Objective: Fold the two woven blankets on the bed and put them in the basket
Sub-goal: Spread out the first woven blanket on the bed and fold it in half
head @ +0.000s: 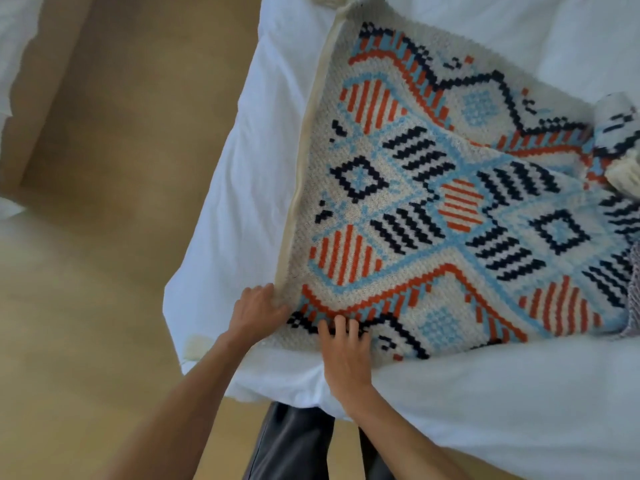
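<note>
Two arms are stretched over the bed (242, 168); the woven blanket (415, 209), spread flat on it, is clasped at its near corner by the curled left grip (258, 311) and pressed by the flat-fingered right grip (343, 349).

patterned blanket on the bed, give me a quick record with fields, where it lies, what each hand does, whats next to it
blanket: patterned woven blanket, cream with orange, light blue and navy, spread on the white bed
right end: bunched up near the frame edge
left: left hand curls on the near corner and seems to grip it
right: right hand rests its fingertips on the near edge
other fabric: lilac knit piece at the right edge, mostly cut off
basket: not in view
</note>
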Tool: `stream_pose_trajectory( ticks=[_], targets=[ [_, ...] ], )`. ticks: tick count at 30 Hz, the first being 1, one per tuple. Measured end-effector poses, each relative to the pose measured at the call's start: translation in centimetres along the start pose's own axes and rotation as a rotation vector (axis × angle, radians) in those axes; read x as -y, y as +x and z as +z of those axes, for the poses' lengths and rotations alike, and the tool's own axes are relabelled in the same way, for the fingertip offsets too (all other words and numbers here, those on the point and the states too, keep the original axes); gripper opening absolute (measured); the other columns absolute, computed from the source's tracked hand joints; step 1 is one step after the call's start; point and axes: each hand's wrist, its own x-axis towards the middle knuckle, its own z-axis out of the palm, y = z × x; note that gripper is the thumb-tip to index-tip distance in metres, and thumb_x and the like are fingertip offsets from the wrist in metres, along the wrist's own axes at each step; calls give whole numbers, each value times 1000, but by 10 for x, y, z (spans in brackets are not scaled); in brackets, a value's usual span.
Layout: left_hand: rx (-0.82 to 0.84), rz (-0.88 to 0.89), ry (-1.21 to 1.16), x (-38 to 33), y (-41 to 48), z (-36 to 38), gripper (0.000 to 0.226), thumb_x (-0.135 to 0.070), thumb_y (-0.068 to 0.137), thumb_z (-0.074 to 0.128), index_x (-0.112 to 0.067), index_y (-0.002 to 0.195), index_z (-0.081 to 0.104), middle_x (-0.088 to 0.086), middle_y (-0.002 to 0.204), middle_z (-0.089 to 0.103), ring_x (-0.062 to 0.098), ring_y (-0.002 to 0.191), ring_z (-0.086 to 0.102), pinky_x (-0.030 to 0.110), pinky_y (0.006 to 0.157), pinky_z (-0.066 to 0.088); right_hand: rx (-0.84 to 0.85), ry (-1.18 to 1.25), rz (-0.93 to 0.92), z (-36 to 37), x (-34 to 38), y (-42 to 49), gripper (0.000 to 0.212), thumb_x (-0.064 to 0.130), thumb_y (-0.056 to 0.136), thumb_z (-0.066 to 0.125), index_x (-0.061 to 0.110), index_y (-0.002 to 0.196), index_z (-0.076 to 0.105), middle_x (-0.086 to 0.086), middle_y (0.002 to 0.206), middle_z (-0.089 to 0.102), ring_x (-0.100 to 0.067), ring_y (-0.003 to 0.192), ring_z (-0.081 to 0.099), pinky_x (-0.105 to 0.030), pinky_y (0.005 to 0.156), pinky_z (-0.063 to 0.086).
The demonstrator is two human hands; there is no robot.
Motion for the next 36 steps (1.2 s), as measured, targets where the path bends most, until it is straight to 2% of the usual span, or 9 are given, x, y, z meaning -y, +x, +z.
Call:
stream_pose_trajectory(
  ticks=[2,7,11,14,19,24,29,34,36],
  targets=[
    [10,7,-26,1,-8,11,22,-33,89,50,-13,92,42,5,97,43,28,81,50,35,66,41,-42,31,33,-5,1,7,33,13,53,84,17,80,66,-4,77,62,-20,67,59,-33,53,52],
    [-119,-78,74,24,-15,10,11,-18,92,42,-15,93,32,10,92,44,34,76,49,41,63,38,-88,141,-151,-6,21,7,24,1,62,74,9,83,65,-8,78,64,-21,68,62,-28,54,51],
    [-200,-122,177,30,-17,4,17,-24,95,42,-10,98,33,11,92,42,32,72,48,40,57,37,-39,254,-168,4,23,-4,30,-6,80,51,1,109,54,-18,105,56,-32,94,53,-38,76,45],
    [-349,12,276,11,-18,8,20,-7,84,52,-3,100,40,14,89,38,28,72,37,36,55,32,-22,256,-97,8,2,-13,37,3,82,50,7,119,47,-15,116,49,-31,103,45,-40,87,40],
    [-171,220,260,-42,-22,38,18,-5,85,45,-6,103,43,11,100,47,21,81,39,30,63,32,-38,257,-43,8,-60,-36,39,19,80,52,11,118,48,-11,118,47,-30,109,42,-41,95,36],
    [-4,396,249,-113,-44,95,23,-20,94,42,-11,115,43,9,113,47,24,97,45,32,76,41,-195,339,209,13,-149,-58,19,7,80,53,7,98,61,-10,100,57,-29,98,51,-38,82,43],
    [-44,473,444,-177,-64,146,38,-32,93,43,-12,125,36,10,121,39,28,108,39,36,88,38,-210,340,402,21,-234,-71,23,5,85,50,8,105,59,-8,105,58,-28,104,52,-36,82,40],
    [-146,407,546,-218,-66,167,55,-44,86,55,-13,126,34,10,121,39,28,108,39,38,86,41,-281,334,348,16,-290,-74,38,2,84,52,11,121,55,-11,122,54,-31,113,47,-41,85,42],
    [-164,397,537,-227,-64,169,46,-34,88,52,-12,125,35,10,122,42,29,109,42,37,85,42,-325,332,318,10,-306,-70,43,1,83,54,13,124,53,-13,128,50,-32,118,45,-42,87,41]
  ],
)
